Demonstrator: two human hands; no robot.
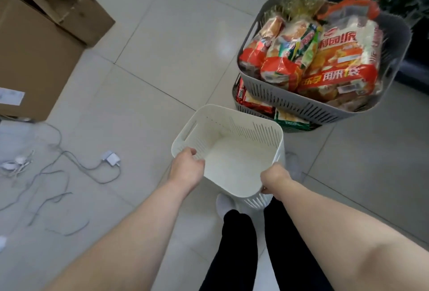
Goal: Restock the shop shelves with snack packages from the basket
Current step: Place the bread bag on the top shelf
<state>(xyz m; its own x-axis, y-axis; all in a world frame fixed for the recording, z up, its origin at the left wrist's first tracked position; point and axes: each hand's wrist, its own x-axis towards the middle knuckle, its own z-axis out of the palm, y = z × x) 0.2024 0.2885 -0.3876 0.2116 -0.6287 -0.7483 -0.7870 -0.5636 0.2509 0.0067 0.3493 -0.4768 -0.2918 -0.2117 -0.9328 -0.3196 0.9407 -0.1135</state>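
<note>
Just below the camera, two socked feet [225, 204] stand on the tiled floor [162, 46], with both bare forearms reaching out over them. The left hand [185, 165] has its fingers curled over the near-left rim of a white basket [243, 125]. The right hand [274, 178] grips the near-right rim, its fingers wrapped under the edge. The white basket is held off the floor, tipped a little toward the person, and nothing shows inside it.

To the left on the tiles lie loose cables [58, 170] and a small charger [111, 158], with brown boxes [34, 58] beyond them.

The stock sits ahead and to the right of the hands. A grey basket [290, 102] is heaped with snack packs [285, 58] and rests on a lower basket [301, 128] that also holds packets. The big pack [334, 58] stands on end against the far-right wall, its long axis running away from the person and its orange handle uppermost.

The right hand is the nearer one, so it looks best placed to reach forward and rightward for a pack. First, though, it must let go of the white basket, or that basket must be set down. No shelf is plainly in view, so I cannot tell where the packs will go.
</note>
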